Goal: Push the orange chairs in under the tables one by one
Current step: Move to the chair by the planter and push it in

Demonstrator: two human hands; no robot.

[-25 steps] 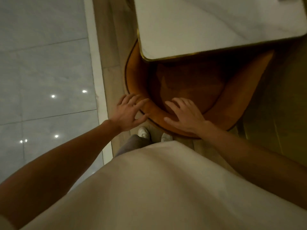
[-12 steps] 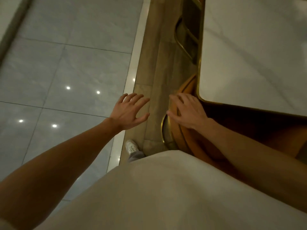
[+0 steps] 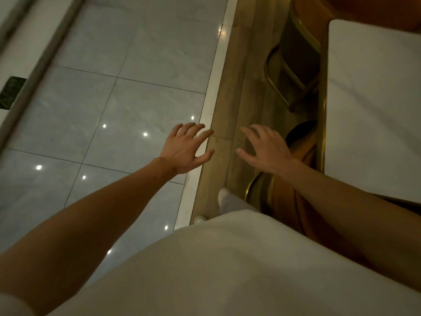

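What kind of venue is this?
Likely a restaurant or hotel dining area: a white marble-look table with gold trim, an orange chair tucked under it, and polished grey floor tiles reflecting small spotlights.

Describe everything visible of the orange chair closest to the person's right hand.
The orange chair shows only its curved, padded-looking back, smooth like leather or vinyl, with a gold-coloured metal rail on its outer side. It stands upright on the wooden floor, pushed in under the white table, whose gold-edged top hides the seat. The right hand hovers open in front of it; whether the forearm touches it is unclear.
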